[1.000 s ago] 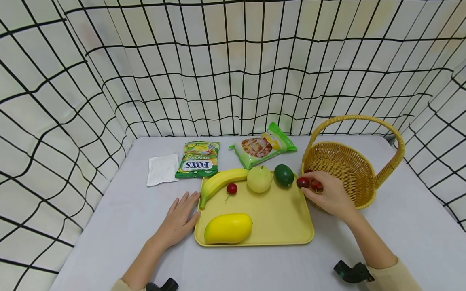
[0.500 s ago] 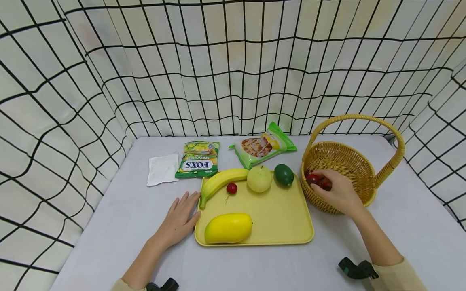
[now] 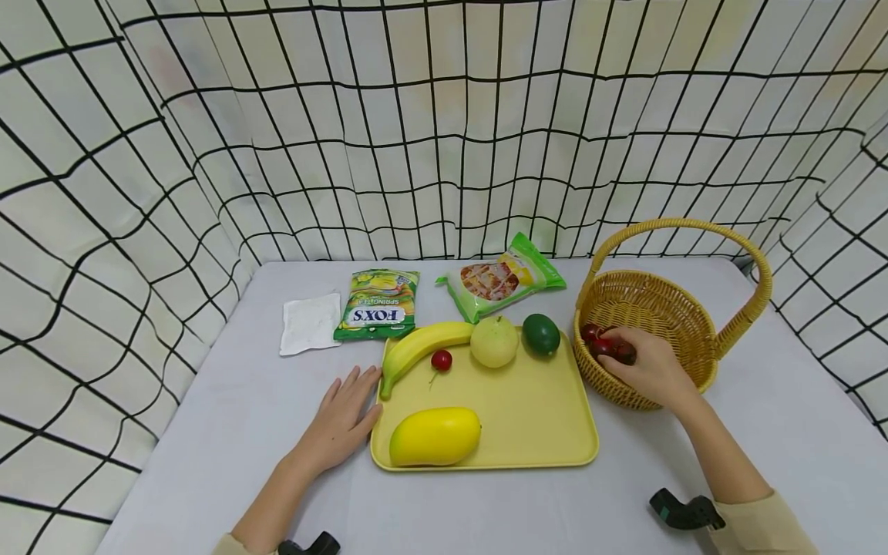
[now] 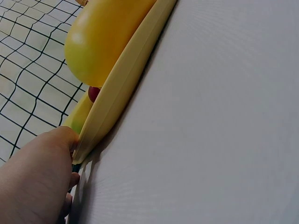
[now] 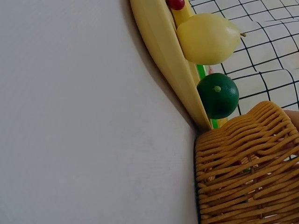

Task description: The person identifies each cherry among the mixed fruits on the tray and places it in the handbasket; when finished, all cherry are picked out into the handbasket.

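Note:
In the head view my right hand (image 3: 652, 366) reaches over the near left rim of the wicker basket (image 3: 676, 316), pinching dark red cherries (image 3: 602, 348) between thumb and fingers. Another cherry (image 3: 590, 332) shows in the basket just beyond them. The right wrist view has the basket's woven side (image 5: 247, 172) hiding most of that hand. My left hand (image 3: 340, 420) rests with straight fingers at the left edge of the yellow tray (image 3: 527, 416). Seen from the left wrist, its thumb (image 4: 65, 137) touches the tray's corner.
On the tray are a banana (image 3: 419, 347), a stemmed cherry (image 3: 441, 360), a pear (image 3: 494, 342), a dark green lime-like fruit (image 3: 541, 334) and a mango (image 3: 435, 436). Behind it lie a FOX'S candy bag (image 3: 378, 303), another snack bag (image 3: 502, 279) and a white packet (image 3: 310, 322).
My right hand has moved right, away from the tray's right edge and down into the basket, carrying the cherries. My left hand has stayed in place.

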A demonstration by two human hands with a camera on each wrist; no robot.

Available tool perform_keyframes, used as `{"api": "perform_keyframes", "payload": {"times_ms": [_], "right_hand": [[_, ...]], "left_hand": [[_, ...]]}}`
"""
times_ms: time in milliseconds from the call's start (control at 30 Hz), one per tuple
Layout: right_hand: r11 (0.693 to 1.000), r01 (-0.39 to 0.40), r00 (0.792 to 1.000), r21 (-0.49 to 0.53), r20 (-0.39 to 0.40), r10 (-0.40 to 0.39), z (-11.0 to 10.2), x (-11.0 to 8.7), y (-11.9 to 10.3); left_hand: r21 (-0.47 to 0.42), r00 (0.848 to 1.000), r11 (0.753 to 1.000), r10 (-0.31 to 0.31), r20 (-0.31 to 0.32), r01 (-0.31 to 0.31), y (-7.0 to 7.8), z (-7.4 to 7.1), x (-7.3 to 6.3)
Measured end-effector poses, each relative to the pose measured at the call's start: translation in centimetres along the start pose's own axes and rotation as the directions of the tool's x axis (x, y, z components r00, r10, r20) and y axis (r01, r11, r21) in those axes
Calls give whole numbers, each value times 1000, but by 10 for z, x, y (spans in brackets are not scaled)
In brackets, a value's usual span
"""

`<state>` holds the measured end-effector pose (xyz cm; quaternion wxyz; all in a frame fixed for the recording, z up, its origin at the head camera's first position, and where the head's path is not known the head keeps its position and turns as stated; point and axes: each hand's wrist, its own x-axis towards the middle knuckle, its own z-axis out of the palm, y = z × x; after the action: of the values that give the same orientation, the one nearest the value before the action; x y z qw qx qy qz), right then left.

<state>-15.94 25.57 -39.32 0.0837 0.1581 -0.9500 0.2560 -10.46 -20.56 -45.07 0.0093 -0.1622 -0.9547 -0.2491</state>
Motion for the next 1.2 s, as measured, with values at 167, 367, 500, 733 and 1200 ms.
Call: {"api": "perform_keyframes", "payload": {"times_ms": [167, 367, 500, 733, 1200], "right_hand": [[1000, -17, 999, 2, 50, 16, -3, -2, 3], [1000, -26, 996, 4, 91, 25, -2, -2, 6], [999, -42, 992, 14, 120, 40, -2, -1, 8], [996, -85, 982, 31, 170, 79, -2, -1, 12], [990, -135, 975, 46, 186, 125, -3, 1, 9]], "left_hand": [[2, 1000, 1000, -9, 9, 9, 0, -1, -1], [-1, 1000, 1000, -12, 3, 12, 0, -1, -2], [-6, 1000, 1000, -11, -2, 11, 0, 0, -1], [-1, 1000, 1000, -10, 4, 10, 0, 0, -1], [7, 1000, 1000, -9, 2, 9, 1, 0, 0]]}}
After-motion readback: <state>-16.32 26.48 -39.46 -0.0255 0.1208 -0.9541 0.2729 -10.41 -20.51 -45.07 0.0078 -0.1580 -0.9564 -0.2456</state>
